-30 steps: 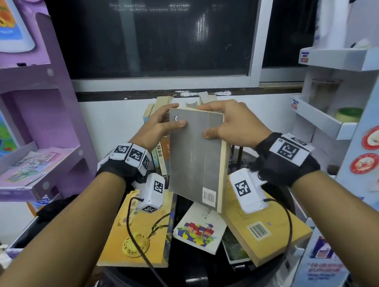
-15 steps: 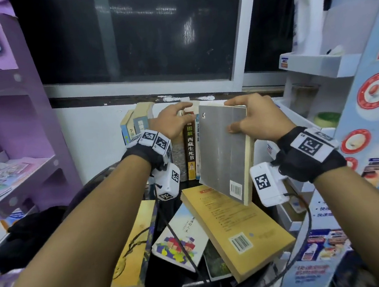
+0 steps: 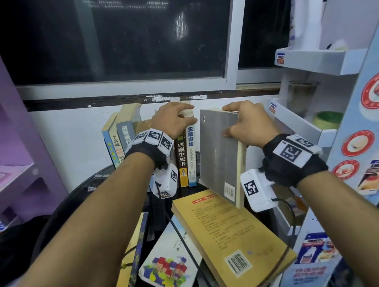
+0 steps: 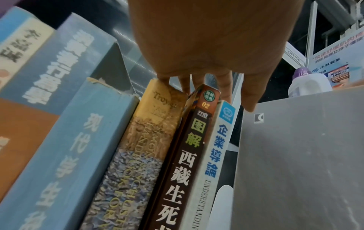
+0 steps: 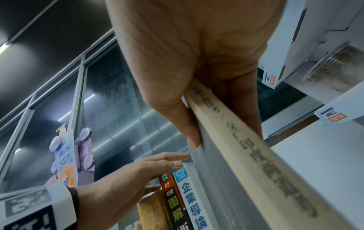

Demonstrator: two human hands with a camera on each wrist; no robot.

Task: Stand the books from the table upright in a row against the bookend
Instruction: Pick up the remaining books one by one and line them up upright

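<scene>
The right hand (image 3: 249, 123) pinches the grey book (image 3: 222, 156) at its top corner, thumb on the cover, fingers behind. The book hangs tilted, just beside the right end of the row of upright books (image 3: 186, 157). The left hand (image 3: 173, 119) rests with straight fingers on the row's tops. More books (image 3: 229, 234) lie flat on the table (image 3: 90, 183) in front of the row.

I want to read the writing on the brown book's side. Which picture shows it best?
The left wrist view: the brown book fills the middle, its spine letters large and sharp. The head view shows it small, partly behind the left hand. The right wrist view catches only its top.
</scene>
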